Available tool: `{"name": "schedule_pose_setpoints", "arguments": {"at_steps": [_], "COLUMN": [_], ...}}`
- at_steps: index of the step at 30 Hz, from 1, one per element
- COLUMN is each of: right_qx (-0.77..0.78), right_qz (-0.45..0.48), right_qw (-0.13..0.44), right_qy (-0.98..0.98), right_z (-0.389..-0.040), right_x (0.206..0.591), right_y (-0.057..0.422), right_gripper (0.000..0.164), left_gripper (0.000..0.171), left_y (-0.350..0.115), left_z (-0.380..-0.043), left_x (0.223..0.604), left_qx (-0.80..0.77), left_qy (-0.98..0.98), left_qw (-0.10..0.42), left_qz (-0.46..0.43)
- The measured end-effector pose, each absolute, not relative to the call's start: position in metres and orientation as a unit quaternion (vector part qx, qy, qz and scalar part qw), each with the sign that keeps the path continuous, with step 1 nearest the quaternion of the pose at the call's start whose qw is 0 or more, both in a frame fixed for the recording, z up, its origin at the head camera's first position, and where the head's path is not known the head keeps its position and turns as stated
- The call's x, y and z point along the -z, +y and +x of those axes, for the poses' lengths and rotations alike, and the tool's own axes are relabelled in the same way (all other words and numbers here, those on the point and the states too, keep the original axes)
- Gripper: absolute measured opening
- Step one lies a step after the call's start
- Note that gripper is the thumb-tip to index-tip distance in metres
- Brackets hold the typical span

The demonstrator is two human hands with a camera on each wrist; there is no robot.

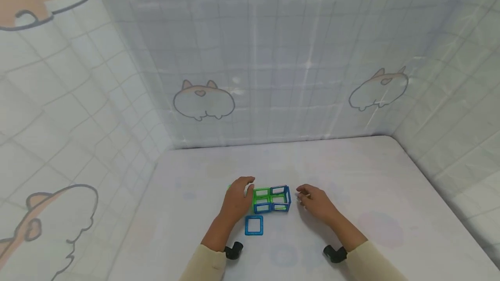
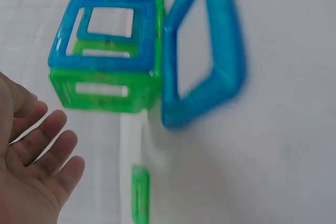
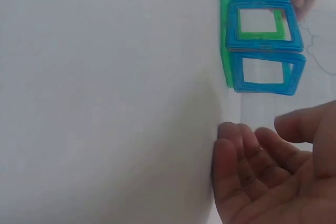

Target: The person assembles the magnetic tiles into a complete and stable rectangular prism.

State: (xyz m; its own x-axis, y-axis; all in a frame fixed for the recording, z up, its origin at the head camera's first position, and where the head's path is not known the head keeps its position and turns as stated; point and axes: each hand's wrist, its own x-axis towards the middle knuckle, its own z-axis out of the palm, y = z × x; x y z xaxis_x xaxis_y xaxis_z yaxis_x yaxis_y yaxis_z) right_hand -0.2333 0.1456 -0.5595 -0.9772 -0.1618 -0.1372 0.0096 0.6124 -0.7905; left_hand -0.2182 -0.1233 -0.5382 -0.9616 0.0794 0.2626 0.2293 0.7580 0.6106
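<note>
A block built of green and blue see-through magnetic tiles (image 1: 271,199) stands on the table between the hands. Its square tiles have open centres and join edge to edge. Beside its left end is my left hand (image 1: 238,198); in the left wrist view that hand's loosely bent fingers (image 2: 55,150) hold nothing and show a gap to the green end tile. My right hand (image 1: 315,202) hovers off the right end, fingers relaxed and empty, apart from the blue end tile (image 3: 269,88). A loose blue square tile (image 1: 254,233) lies in front of the block.
Past the block's left end lies a loose green tile (image 2: 140,195), mostly hidden behind my left hand in the head view. The white table (image 1: 351,164) meets patterned curtains (image 1: 250,64) at the back and sides. Black wrist mounts (image 1: 234,251) stick out beside both sleeves.
</note>
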Motion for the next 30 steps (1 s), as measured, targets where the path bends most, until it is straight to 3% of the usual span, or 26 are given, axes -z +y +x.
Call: {"name": "schedule_pose_setpoints", "arguments": {"at_steps": [8,17,25,30], "right_qx": [0.367,0.319,0.291,0.282], "right_qz": [-0.07,-0.113,-0.117,-0.142], "right_qw": [0.079,0.06,0.077,0.109], "right_qy": [0.924,0.939,0.947,0.943], "right_z": [-0.219,-0.203,-0.192,-0.186], "right_x": [0.556,0.559,0.559,0.559], "right_y": [0.158,0.171,0.176,0.176], "right_gripper": [0.022,0.035,0.044,0.056], "left_gripper": [0.034,0.047,0.053,0.061], "left_y": [-0.139,-0.148,-0.152,-0.158], "left_z": [-0.199,-0.174,-0.156,-0.145], "left_x": [0.547,0.551,0.55,0.55], "left_qx": [0.353,0.311,0.25,0.214], "left_qy": [-0.931,-0.948,-0.967,-0.969], "left_qw": [0.074,0.046,-0.021,-0.06], "left_qz": [-0.052,-0.041,-0.052,-0.106]}}
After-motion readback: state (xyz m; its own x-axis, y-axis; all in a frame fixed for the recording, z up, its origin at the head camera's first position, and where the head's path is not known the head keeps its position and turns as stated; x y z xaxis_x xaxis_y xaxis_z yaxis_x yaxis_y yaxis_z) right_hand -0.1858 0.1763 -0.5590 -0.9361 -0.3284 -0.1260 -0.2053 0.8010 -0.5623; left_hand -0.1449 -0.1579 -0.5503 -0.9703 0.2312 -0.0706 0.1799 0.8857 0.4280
